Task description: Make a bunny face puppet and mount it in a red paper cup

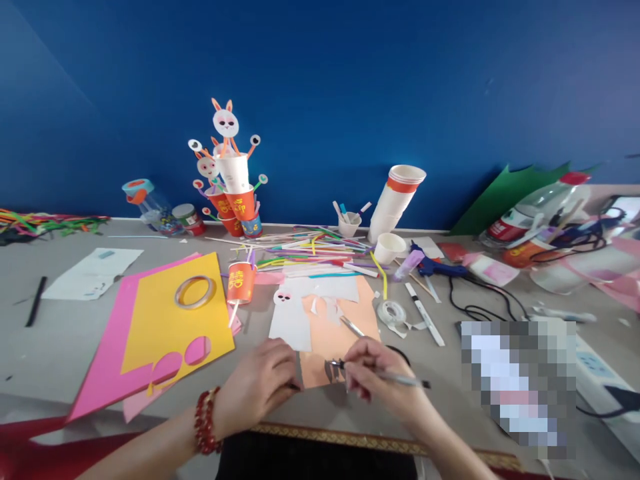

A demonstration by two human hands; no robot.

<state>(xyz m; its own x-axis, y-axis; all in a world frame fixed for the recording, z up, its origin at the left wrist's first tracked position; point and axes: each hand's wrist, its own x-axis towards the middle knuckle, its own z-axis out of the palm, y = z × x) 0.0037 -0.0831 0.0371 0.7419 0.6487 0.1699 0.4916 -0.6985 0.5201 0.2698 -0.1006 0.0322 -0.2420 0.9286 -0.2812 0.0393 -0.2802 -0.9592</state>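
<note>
My right hand (376, 373) is closed around a slim grey-and-black pen (400, 378). Its tip meets a small dark shape (332, 371) near the lower edge of an orange paper sheet (345, 343). My left hand (267, 383), with a red bead bracelet on the wrist, rests by that sheet's lower left corner. Its fingers are curled, and a small dark thing shows at the fingertips. Beyond it lies white paper (291, 327), with a small rabbit face (283, 298) on its top. A pointed metal blade (353, 325) lies just above my right hand.
To the left are yellow card (170, 320) and a tape roll (194, 292). Orange cup (242, 283), coloured sticks (310, 250) and rabbit cup figures (234, 173) stand or lie behind. Rightward are clear tape (391, 313), a white marker (425, 315), a glue gun (435, 265) and stacked cups (397, 203).
</note>
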